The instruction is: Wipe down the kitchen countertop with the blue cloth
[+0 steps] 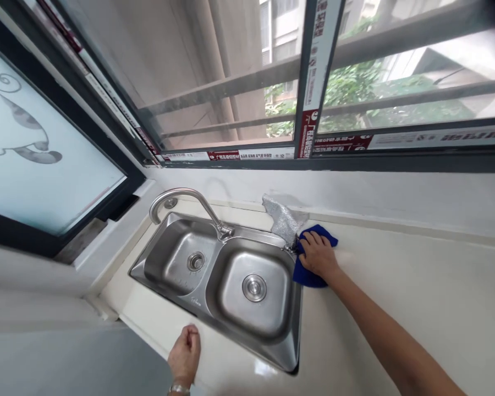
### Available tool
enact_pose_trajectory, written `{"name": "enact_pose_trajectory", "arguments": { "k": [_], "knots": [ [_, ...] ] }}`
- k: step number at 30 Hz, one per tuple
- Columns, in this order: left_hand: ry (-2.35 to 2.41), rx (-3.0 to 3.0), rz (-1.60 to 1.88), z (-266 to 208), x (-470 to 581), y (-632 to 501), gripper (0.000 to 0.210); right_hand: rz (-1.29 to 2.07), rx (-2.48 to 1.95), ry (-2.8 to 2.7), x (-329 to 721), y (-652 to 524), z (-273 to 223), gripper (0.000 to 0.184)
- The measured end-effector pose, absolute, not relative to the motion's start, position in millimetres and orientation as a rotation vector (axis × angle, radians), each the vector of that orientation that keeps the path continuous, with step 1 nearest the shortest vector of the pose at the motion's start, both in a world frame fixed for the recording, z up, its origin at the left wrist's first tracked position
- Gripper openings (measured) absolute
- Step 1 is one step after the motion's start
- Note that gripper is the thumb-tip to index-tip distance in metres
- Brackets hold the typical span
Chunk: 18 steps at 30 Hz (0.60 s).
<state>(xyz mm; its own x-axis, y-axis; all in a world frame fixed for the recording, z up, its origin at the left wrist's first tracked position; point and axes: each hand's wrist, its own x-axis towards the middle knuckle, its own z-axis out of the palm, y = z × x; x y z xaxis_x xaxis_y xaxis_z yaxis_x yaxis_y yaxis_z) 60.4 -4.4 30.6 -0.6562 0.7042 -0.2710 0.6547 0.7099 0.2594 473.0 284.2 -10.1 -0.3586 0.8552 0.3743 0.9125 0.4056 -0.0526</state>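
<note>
Head cam: blue cloth (309, 279) lies under R hand (318, 257), fingers slightly apart on top (can't tell if they clamp it); it's prob. light, soft & limp, nothing fragile, best taken by a bunched middle. L hand (184, 352) has fingers curled together, nothing visible in them. Smooth cream counter (396, 297) spreads right of R fingers, steel dbl. sink (287, 355) left, window (231, 71) beyond.

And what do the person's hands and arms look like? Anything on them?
The left hand has no glove, just a silvery band at the wrist, cut off by the picture's edge; it may be a watch. The right hand has no glove either, and no sleeve shows along the right forearm.
</note>
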Motion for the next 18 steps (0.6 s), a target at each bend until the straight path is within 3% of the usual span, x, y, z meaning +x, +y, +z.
{"name": "enact_pose_trajectory", "arguments": {
  "k": [18],
  "knots": [
    [2.409, 1.272, 0.508, 18, 50, -17, 0.022, -0.210, -1.517, -2.285, 443, 167, -31, 0.036]
  ]
}}
